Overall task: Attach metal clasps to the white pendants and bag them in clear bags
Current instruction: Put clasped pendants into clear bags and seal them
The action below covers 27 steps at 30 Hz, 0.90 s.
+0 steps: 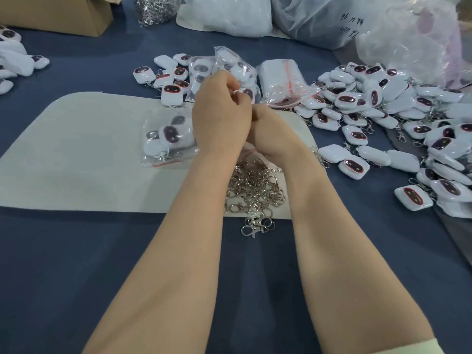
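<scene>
Both hands were bunched together near the middle of the frame, just above the top edge of the white mat (76, 159). My left hand (221, 116) was curled into a loose fist with the fingertips pinched up top, and the right hand (268, 135) was tucked right against it, fingers folded under. Something small was pinched between them, but honestly I couldn't tell what it was, since the knuckles hid it.

The pile of metal clasps (255, 189) sat on the lower right corner of the mat, right below my wrists, with a few clasps spilling off onto the blue surface (76, 264). A filled clear bag (168, 139) with a red zip strip lay on the mat just left of my left hand, a couple of pendants inside. More filled bags (229, 70) were stacked just behind my hands, and a stack of empty bags (281, 77) lay to the right of those.

The big heap of white pendants (398, 118) covered the right side of the frame, many with clasps already on. A smaller bunch of pendants (166, 77) sat upper center-left. A cardboard box (58, 14) was in the upper left, and big plastic sacks (332, 19) ran along the top.
</scene>
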Available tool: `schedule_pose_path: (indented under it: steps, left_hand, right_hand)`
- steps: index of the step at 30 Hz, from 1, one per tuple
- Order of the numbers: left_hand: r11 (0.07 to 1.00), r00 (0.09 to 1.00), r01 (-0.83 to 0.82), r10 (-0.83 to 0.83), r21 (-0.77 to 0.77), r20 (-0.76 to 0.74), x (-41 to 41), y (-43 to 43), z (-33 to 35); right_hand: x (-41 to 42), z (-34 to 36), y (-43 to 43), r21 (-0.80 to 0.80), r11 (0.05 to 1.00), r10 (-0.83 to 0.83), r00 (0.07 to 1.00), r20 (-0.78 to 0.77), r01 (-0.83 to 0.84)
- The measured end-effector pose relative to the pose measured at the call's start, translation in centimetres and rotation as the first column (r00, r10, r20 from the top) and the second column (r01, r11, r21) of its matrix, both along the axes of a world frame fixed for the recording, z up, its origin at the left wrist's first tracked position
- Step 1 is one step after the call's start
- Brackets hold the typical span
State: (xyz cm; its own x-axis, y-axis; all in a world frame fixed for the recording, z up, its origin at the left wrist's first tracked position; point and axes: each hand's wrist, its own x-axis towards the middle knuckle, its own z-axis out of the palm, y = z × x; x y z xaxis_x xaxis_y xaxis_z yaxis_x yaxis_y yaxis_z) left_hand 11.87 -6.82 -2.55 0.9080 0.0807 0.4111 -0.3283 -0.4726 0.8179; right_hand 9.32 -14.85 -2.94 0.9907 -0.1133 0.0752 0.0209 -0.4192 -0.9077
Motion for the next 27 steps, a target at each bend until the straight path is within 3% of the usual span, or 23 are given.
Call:
schedule_pose_path:
  steps: [2, 3, 5, 7, 11, 18, 23, 27]
  left_hand:
    - [0.999, 0.999, 0.007, -0.009, -0.039, -0.053, 0.3, 0.2, -0.5]
    - [0.999, 0.996, 0.021, -0.024, -0.037, -0.085, 0.4, 0.1, -0.9]
    - [0.996, 0.985, 0.085, -0.079, 0.03, -0.154, 0.5, -0.2, -1.8]
    - [0.975, 0.971, 0.159, -0.125, 0.158, -0.203, 0.5, -0.5, -2.6]
    - [0.954, 0.968, 0.181, -0.131, 0.237, -0.213, 0.7, -0.7, -3.1]
    - [0.951, 0.968, 0.179, -0.124, 0.254, -0.217, 0.7, -0.8, -3.0]
    - [0.953, 0.969, 0.18, -0.129, 0.244, -0.212, 0.6, -0.8, -3.0]
    - [0.955, 0.968, 0.181, -0.13, 0.236, -0.216, 0.6, -0.8, -3.0]
  right_hand:
    - [0.1, 0.1, -0.5, -0.034, 0.997, -0.071, 0.997, 0.022, 0.072]
    - [0.3, 0.0, -1.1, -0.091, 0.976, -0.194, 0.979, 0.062, 0.199]
    - [0.3, -0.1, -3.0, -0.218, 0.832, -0.489, 0.86, 0.148, 0.51]
    - [-0.1, -0.6, -4.9, -0.341, 0.681, -0.651, 0.749, 0.125, 0.649]
    - [-0.3, -1.5, -5.7, -0.513, 0.616, -0.685, 0.728, 0.027, 0.598]
    - [0.0, -1.5, -6.2, -0.583, 0.575, -0.705, 0.709, 0.002, 0.574]
    - [0.0, -1.6, -6.5, -0.561, 0.607, -0.686, 0.728, -0.012, 0.563]
    - [-0.1, -1.9, -6.4, -0.621, 0.565, -0.699, 0.715, -0.01, 0.544]
